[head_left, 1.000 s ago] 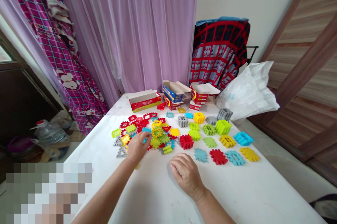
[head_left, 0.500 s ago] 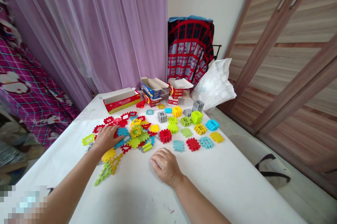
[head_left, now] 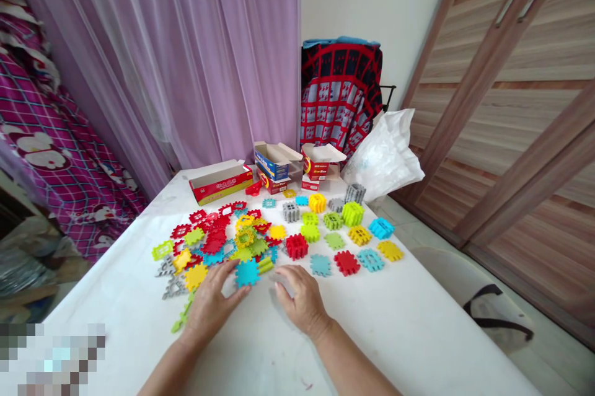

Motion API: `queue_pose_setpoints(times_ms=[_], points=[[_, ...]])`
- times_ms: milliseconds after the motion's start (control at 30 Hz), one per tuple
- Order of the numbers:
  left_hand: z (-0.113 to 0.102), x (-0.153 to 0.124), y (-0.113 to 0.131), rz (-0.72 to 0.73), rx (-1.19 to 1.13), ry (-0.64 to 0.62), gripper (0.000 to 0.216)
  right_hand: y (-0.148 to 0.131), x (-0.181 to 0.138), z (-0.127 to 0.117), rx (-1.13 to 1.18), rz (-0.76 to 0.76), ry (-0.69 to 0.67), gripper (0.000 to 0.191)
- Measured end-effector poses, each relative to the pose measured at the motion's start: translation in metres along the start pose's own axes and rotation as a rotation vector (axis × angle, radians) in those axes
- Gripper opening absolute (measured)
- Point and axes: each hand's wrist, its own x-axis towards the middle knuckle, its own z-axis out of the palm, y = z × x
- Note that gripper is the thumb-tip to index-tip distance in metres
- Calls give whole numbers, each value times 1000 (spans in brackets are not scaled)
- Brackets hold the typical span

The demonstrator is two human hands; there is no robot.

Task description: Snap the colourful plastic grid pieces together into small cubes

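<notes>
My left hand (head_left: pixel 211 306) lies on the white table (head_left: pixel 418 334) with its fingers spread, fingertips touching a flat teal toothed block (head_left: pixel 246 272). My right hand (head_left: pixel 300 300) rests palm down beside it, fingers stretched toward the same block, holding nothing. Just beyond both hands lies a loose pile of flat plastic blocks (head_left: pixel 218 241) in red, yellow, green, blue and grey. To the right, several assembled stacks sit in rows, among them a red stack (head_left: pixel 296 246) and a lime stack (head_left: pixel 353 214).
Three open cardboard boxes (head_left: pixel 220 182) stand at the table's far edge, with a white plastic bag (head_left: pixel 383 157) at the far right corner. A red patterned cloth hangs over a chair (head_left: pixel 341 98) behind. Purple curtains hang at the back, wooden doors on the right.
My left hand has drawn back from the pile toward me, bringing a teal block to the near edge. My right hand has slid slightly forward toward that block. The camera shifted a little.
</notes>
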Motion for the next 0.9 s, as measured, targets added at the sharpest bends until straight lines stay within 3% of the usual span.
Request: queue_pose_setpoints(times_ms=[167,333,500,667,900], points=[[15,-6,14,48,-74,-57,51,-2,2,-2,-3,-34,-13,30],[20,-10,15,80,-22,-71,49,-1,2,-2,-9,-54,-56,21],[17,-16,12,115,16,-124,51,1,0,-2,-25,-10,-73,21],[6,-18,4,73,-12,-188,35,1,-2,-1,-49,-11,-136,17],[3,-16,1,103,-60,-185,17,-4,-2,4,-149,-9,-295,40]])
